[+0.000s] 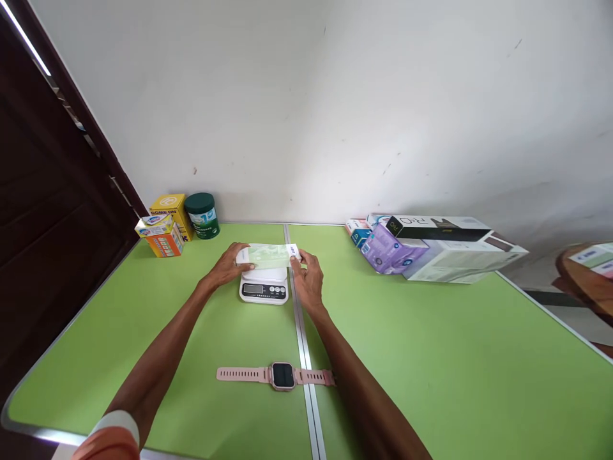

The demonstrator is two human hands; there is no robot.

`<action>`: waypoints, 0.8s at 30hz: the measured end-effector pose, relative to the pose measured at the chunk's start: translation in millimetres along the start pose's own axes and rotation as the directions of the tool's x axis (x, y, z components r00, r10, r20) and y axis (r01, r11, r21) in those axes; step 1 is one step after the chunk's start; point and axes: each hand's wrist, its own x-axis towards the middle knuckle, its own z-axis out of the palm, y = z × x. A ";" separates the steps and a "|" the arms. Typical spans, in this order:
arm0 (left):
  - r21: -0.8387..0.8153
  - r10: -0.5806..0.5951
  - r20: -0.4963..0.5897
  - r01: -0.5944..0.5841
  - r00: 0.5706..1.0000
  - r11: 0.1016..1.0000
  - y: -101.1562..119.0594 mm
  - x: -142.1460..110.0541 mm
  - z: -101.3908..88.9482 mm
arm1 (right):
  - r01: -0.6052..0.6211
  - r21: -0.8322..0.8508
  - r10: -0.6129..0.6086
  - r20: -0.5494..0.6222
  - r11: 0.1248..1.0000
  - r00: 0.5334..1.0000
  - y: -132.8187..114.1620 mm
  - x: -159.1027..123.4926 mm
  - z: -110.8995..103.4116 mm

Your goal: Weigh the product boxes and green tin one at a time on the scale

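A flat white and pale-green box (pixel 267 255) is held lengthwise between my two hands, just over a white digital kitchen scale (pixel 263 292). My left hand (pixel 227 264) grips its left end, thumb along the near edge. At the other end my right hand (pixel 308 276) has its thumb on the near side and fingers behind. The box hides the back of the scale's platform; whether it rests on it I cannot tell. Nearer to me, a pink smartwatch (pixel 283 375) lies stretched out flat, its right strap end partly covered by my right forearm.
At the back left stand a yellow box (pixel 171 207), an orange and white box (pixel 163 239) and a dark green tub (pixel 202 216). On the right lie a purple pack (pixel 390 250), a black and white box (pixel 438 228) and a large pale box (pixel 454 262). A wall borders the green table (pixel 431 358).
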 end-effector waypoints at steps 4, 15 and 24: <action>-0.093 -0.024 -0.031 0.021 0.999 0.995 -11.9 -0.3 11.6 | 0.021 -0.029 -0.021 -0.019 0.999 1.000 4.2 -2.9 -1.9; -0.493 -0.379 -0.403 0.151 0.833 0.857 -15.9 -23.8 76.7 | -0.074 0.234 0.048 0.112 0.969 0.993 31.2 -8.6 -10.6; -0.457 -0.380 -0.428 0.166 0.820 0.874 -12.1 -26.0 76.2 | -0.096 0.245 0.068 0.117 0.965 0.991 27.7 -12.3 -12.2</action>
